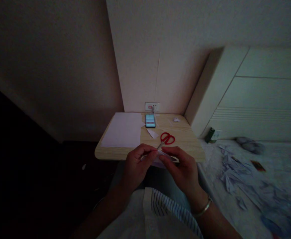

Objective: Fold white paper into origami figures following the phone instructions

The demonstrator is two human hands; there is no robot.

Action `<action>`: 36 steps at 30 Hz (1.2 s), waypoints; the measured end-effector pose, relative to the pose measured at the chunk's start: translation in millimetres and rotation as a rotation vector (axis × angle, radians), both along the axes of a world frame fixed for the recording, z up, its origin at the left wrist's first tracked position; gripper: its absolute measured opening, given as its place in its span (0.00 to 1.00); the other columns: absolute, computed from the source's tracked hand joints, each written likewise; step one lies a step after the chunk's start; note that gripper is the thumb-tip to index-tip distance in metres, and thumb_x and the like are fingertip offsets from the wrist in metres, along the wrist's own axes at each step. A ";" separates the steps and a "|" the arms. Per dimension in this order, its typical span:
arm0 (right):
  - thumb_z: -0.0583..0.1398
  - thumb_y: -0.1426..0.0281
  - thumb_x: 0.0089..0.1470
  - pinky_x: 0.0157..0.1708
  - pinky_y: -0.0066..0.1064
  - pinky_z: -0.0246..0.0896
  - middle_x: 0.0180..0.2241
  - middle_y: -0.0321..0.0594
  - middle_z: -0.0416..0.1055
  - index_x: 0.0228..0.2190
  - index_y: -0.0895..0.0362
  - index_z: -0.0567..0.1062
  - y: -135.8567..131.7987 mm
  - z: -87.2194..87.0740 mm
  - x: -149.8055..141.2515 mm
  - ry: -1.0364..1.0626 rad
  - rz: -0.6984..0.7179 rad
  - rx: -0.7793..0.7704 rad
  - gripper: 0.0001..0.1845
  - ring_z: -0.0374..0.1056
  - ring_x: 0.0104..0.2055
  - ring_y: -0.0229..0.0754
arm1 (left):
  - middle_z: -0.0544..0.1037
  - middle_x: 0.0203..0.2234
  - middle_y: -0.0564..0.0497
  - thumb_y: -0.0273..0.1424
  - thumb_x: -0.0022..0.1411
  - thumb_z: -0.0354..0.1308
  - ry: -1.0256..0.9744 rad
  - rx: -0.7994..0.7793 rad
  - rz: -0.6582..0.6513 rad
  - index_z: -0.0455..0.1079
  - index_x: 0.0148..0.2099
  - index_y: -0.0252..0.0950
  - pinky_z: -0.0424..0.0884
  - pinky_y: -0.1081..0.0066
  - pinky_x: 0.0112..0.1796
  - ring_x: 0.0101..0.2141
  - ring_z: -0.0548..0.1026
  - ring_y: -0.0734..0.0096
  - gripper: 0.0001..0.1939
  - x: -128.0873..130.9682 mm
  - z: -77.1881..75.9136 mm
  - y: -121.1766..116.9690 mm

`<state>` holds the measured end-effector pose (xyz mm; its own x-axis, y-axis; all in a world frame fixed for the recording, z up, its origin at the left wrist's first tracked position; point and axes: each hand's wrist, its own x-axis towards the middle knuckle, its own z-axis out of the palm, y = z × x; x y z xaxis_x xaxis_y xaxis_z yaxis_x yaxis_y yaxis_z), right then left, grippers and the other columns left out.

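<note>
Both hands meet over the near edge of a small wooden table [185, 139]. Between their fingertips is a small folded piece of white paper [164, 156]. My left hand [139, 162] pinches its left part between thumb and forefinger. My right hand [182, 166] pinches the paper close beside, thumb below and forefinger above. Part of the paper is hidden by the fingers. Just beyond the fingertips lie red-handled scissors [167, 138], their blades pointing toward me and partly covered by the hands. A small white paper scrap [152, 133] lies behind them.
White paper sheets [122, 129] cover the table's left side. A lit phone [150, 120] lies at the back, below a wall socket [152, 106]. A crumpled paper bit [176, 119] sits back right. On the right, a bed [210, 159] bears folded paper pieces [228, 181] and a green box [210, 135].
</note>
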<state>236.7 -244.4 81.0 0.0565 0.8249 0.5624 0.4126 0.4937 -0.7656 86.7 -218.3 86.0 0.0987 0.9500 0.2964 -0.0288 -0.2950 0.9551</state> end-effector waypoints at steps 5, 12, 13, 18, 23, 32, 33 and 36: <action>0.63 0.66 0.51 0.35 0.32 0.66 0.32 0.39 0.75 0.36 0.54 0.75 -0.2 -2.5 0.0 0.020 0.014 -0.090 0.09 0.70 0.34 0.41 | 0.72 0.22 0.56 0.36 0.53 0.60 -0.125 -0.139 0.092 0.69 0.31 0.34 0.63 0.77 0.25 0.23 0.67 0.77 0.10 1.3 1.0 2.1; 0.64 0.62 0.48 0.22 0.26 0.61 0.25 0.35 0.71 0.28 0.55 0.71 1.9 -3.0 -2.4 0.233 0.084 -0.292 0.10 0.65 0.24 0.36 | 0.71 0.24 0.54 0.37 0.55 0.58 -0.099 -0.153 0.117 0.68 0.35 0.34 0.62 0.78 0.25 0.24 0.66 0.77 0.10 0.5 0.4 6.0; 0.65 0.62 0.47 0.21 0.25 0.60 0.23 0.34 0.69 0.27 0.55 0.71 2.2 -2.3 -2.6 0.273 0.097 -0.319 0.11 0.64 0.23 0.35 | 0.72 0.25 0.54 0.37 0.56 0.57 -0.068 -0.142 0.107 0.69 0.37 0.35 0.62 0.77 0.25 0.24 0.67 0.77 0.11 -0.1 -0.3 6.6; 0.67 0.62 0.42 0.22 0.25 0.60 0.22 0.32 0.67 0.25 0.56 0.70 5.2 2.1 -1.6 0.479 0.153 -0.427 0.13 0.63 0.23 0.34 | 0.69 0.21 0.55 0.39 0.59 0.53 0.211 -0.035 0.025 0.69 0.32 0.35 0.59 0.77 0.23 0.22 0.64 0.76 0.12 -5.8 -1.9 9.9; 0.66 0.61 0.44 0.24 0.26 0.60 0.23 0.33 0.70 0.29 0.57 0.73 9.6 0.9 2.0 0.522 0.275 -0.580 0.13 0.64 0.24 0.34 | 0.65 0.18 0.57 0.39 0.61 0.50 0.308 0.000 -0.015 0.66 0.29 0.36 0.57 0.76 0.23 0.21 0.62 0.76 0.13 -8.6 -1.7 12.9; 0.64 0.57 0.47 0.24 0.26 0.55 0.23 0.33 0.69 0.26 0.59 0.72 14.1 6.0 8.7 0.358 0.368 -0.686 0.16 0.61 0.24 0.34 | 0.66 0.21 0.57 0.40 0.62 0.48 0.450 0.059 -0.112 0.64 0.31 0.35 0.58 0.76 0.26 0.24 0.64 0.77 0.14 -7.2 -2.4 13.8; 0.63 0.57 0.47 0.23 0.26 0.54 0.22 0.33 0.68 0.26 0.59 0.71 14.5 6.4 9.2 0.348 0.364 -0.683 0.17 0.61 0.23 0.33 | 0.66 0.20 0.58 0.40 0.62 0.48 0.461 0.064 -0.118 0.64 0.31 0.35 0.57 0.77 0.26 0.23 0.64 0.77 0.14 -7.6 -2.4 14.6; 0.63 0.56 0.47 0.23 0.26 0.52 0.23 0.33 0.67 0.26 0.59 0.71 15.4 7.5 10.0 0.312 0.383 -0.675 0.17 0.59 0.23 0.33 | 0.65 0.20 0.58 0.39 0.62 0.48 0.478 0.098 -0.139 0.63 0.30 0.35 0.57 0.77 0.26 0.23 0.63 0.78 0.14 -9.5 -1.3 17.0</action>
<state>246.7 -229.0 88.5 -0.2248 0.9729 -0.0549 0.0298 -0.0494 -0.9983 77.2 -201.3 84.7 0.3686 0.8883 0.2740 0.3599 -0.4081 0.8390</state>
